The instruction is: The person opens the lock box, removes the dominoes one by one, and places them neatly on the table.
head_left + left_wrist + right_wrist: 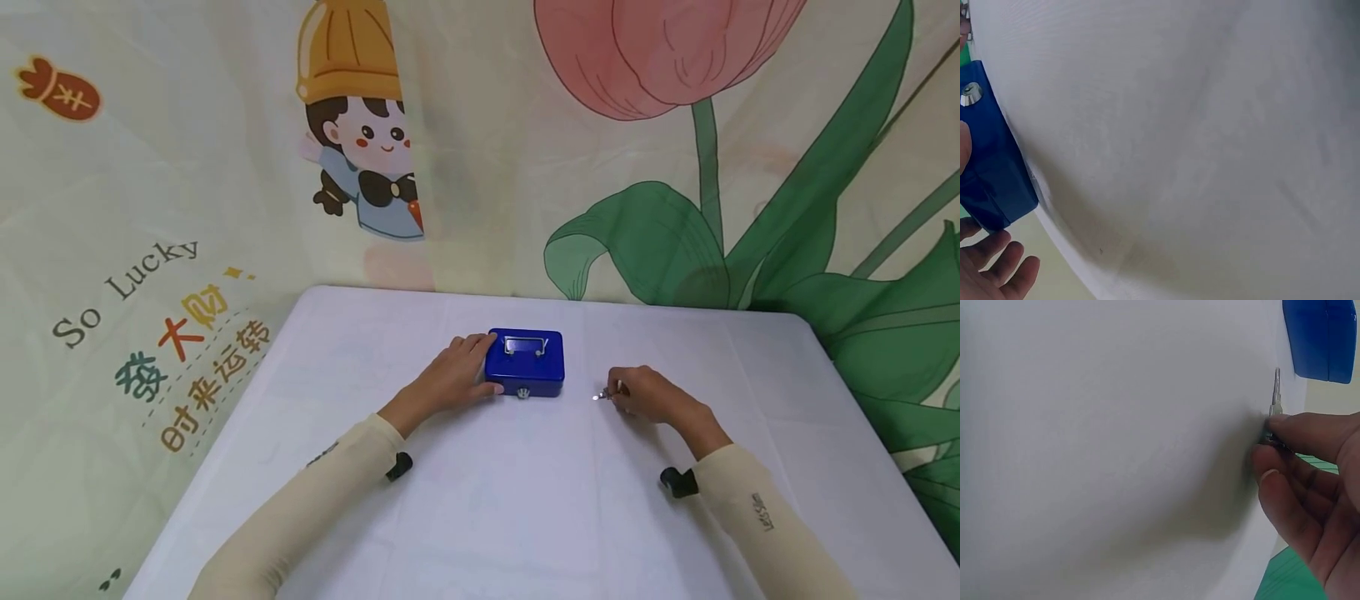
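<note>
A blue metal cash box (551, 367) with a folding handle (523, 343) on its lid sits closed on the white table. A silver round lock (523, 392) is on its front face, also visible in the left wrist view. My left hand (447, 379) holds the box's left end, thumb against the front and fingers around the side and back corner. To the right of the box, my right hand (647, 395) pinches a small silver key (1275, 394) between thumb and forefinger. The key's tip points toward the box, apart from it; its head is mostly hidden by the fingers.
A white cloth covers the table (480, 517). Behind it hangs a printed backdrop (480, 150) with a cartoon figure and a large tulip. Dark wrist cameras (678, 482) sit at both sleeve cuffs.
</note>
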